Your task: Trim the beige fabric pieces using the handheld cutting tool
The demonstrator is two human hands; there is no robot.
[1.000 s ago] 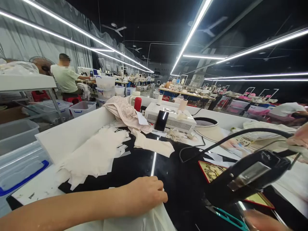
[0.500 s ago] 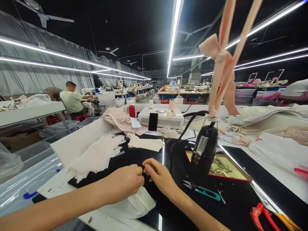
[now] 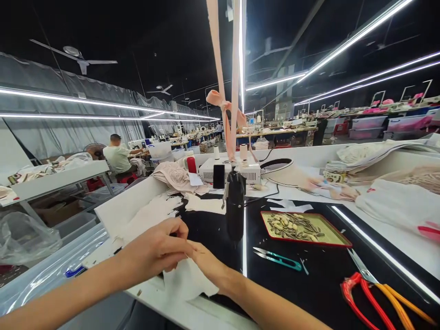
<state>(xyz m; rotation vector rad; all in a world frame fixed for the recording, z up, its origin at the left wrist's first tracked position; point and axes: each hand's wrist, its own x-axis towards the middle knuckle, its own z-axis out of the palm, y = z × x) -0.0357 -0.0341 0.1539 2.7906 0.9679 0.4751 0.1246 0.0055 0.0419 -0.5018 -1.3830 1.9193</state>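
The person shows one left hand (image 3: 158,245) and one right hand (image 3: 209,266), two in all, and one cloth (image 3: 187,282). There is one table (image 3: 268,291), one tray (image 3: 330,225), one snips (image 3: 283,261), one pair of scissors (image 3: 367,274), one black tool (image 3: 235,206), one bow (image 3: 225,106), one phone (image 3: 219,176), one vented box (image 3: 206,173), one red cylinder (image 3: 191,164) and two thread cones (image 3: 244,152). Ceiling fans (image 3: 79,58) number at least two; one seated co-worker (image 3: 116,158) shows clearly at left. The seeds (image 3: 292,225) are too many to count.
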